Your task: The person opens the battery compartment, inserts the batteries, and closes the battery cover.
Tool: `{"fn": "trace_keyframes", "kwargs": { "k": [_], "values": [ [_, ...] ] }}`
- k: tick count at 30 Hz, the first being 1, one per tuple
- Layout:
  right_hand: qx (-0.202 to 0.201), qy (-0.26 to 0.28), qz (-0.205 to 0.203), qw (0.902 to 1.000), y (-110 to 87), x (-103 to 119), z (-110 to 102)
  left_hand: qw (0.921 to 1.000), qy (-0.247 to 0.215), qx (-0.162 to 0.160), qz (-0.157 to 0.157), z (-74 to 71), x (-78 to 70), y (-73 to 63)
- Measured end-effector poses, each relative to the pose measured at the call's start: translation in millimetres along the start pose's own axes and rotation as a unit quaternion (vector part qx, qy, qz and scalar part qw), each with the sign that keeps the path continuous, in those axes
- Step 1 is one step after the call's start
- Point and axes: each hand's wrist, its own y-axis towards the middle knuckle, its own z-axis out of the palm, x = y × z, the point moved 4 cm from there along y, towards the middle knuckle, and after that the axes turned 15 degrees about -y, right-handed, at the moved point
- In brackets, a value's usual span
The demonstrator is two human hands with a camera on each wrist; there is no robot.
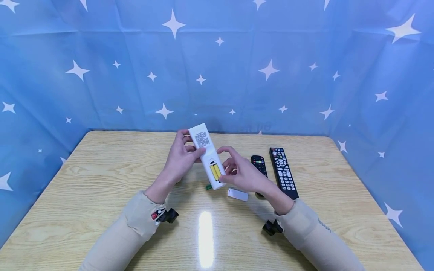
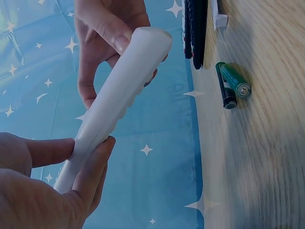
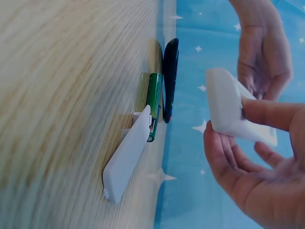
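Observation:
A white remote control [image 1: 199,132] is held above the table, its back facing up and its battery compartment uncovered. Two yellow batteries [image 1: 215,171] lie side by side in that compartment. My left hand [image 1: 179,158] grips the remote's upper half, thumb on the back and fingers around the edge. At the lower end my right hand [image 1: 242,171] holds the remote; its thumb presses at the compartment's end, with fingers underneath in the right wrist view. The white battery cover [image 3: 126,157] lies on the table below, beside two loose batteries [image 2: 233,78], green and dark.
Two black remotes, a shorter one [image 1: 259,163] and a longer one [image 1: 284,171], lie on the wooden table [image 1: 112,169] to the right. Another dark, slim object [image 3: 170,78] lies past the loose batteries in the right wrist view. A blue star-patterned cloth [image 1: 217,75] hangs behind.

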Motion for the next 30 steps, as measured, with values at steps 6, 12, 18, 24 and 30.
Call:
{"fn": "trace_keyframes", "kwargs": {
  "k": [6, 12, 18, 24, 30],
  "values": [
    [-0.001, 0.009, 0.023, 0.9997, -1.4, -2.5, 2.1, 1.0, 0.0, 0.003, -0.002, -0.4, 1.5, 0.0],
    [0.013, 0.017, 0.015, 0.9997, -3.7, -3.1, 2.9, 1.0, 0.006, 0.004, -0.006, -2.2, 2.7, 0.9],
    [0.033, 0.017, 0.012, 0.9993, -6.7, -3.1, 2.0, 0.9999, 0.012, 0.003, -0.002, -3.7, 2.1, 1.5],
    [0.044, -0.001, 0.018, 0.9989, -8.9, -5.7, 0.2, 0.9999, 0.016, 0.002, -0.005, -4.7, 1.1, 1.6],
    [0.066, -0.055, 0.021, 0.9961, -11.1, -10.3, -0.8, 0.9996, 0.029, 0.0, -0.005, -6.7, 0.9, 1.5]
  ]
}}
